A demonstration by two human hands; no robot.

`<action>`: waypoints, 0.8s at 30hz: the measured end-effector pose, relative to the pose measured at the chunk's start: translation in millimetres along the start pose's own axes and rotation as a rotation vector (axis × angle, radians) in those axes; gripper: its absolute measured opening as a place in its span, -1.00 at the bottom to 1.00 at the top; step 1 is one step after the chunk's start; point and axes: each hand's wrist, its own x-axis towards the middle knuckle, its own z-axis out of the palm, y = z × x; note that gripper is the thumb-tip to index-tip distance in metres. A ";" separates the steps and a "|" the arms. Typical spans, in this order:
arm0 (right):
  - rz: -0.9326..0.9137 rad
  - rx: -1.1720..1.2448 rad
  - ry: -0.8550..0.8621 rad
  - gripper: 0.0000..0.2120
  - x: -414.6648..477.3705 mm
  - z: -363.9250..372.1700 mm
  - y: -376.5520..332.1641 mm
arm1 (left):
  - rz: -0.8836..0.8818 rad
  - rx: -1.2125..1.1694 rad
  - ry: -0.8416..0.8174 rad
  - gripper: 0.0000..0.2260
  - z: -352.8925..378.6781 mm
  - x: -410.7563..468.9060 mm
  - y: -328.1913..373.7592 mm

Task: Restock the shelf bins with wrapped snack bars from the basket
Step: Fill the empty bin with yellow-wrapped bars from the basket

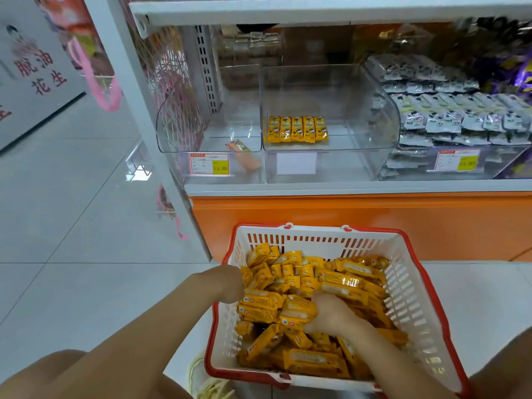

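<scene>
In the red-rimmed white lattice basket (411,300), the right grip (331,315) clasps a glossy yellow-wrapped snack bar (296,311) lying left to right, the left grip (227,283) is buried at the left rim, hold unclear, and five bars (298,129) line the clear plastic shelf bin (345,168) beyond.

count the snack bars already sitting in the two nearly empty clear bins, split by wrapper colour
yellow bars standing in the middle bin: 5
orange bar lying in the left bin: 1
total: 6
</scene>
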 end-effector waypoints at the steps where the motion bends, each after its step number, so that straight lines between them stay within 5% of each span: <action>1: 0.003 0.008 -0.002 -0.55 -0.8 -4.6 1.4 | 0.002 -0.007 -0.001 -0.64 -1.5 -0.3 1.3; 3: 0.014 0.061 0.001 -0.61 -5.7 -21.3 3.7 | 0.017 -0.032 -0.017 -0.64 -7.4 0.9 1.1; 7: -0.010 0.484 -0.017 -0.32 -20.7 -65.8 4.3 | 0.127 -0.193 -0.031 -0.78 -24.4 4.7 1.3; 10: -0.207 1.167 -0.225 -0.20 -38.9 -93.3 -5.0 | 0.260 -0.749 -0.081 -0.50 -40.9 -3.0 5.6; 13: -0.353 1.516 -0.366 -0.20 -59.1 -111.7 -19.9 | 0.499 -1.173 -0.220 -0.57 -52.0 -13.6 12.4; 18: -0.429 1.592 -0.409 -0.31 -80.6 -124.5 -36.4 | 0.714 -1.454 -0.166 -0.36 -61.8 -13.1 29.3; 20: -0.444 1.576 -0.361 -0.27 -86.0 -128.6 -38.9 | 0.726 -1.520 -0.116 -0.44 -64.5 -15.2 35.5; 24: -0.374 1.514 -0.031 -0.51 -93.1 -135.7 -37.1 | 0.653 -1.641 0.018 -0.58 -69.8 -17.4 45.5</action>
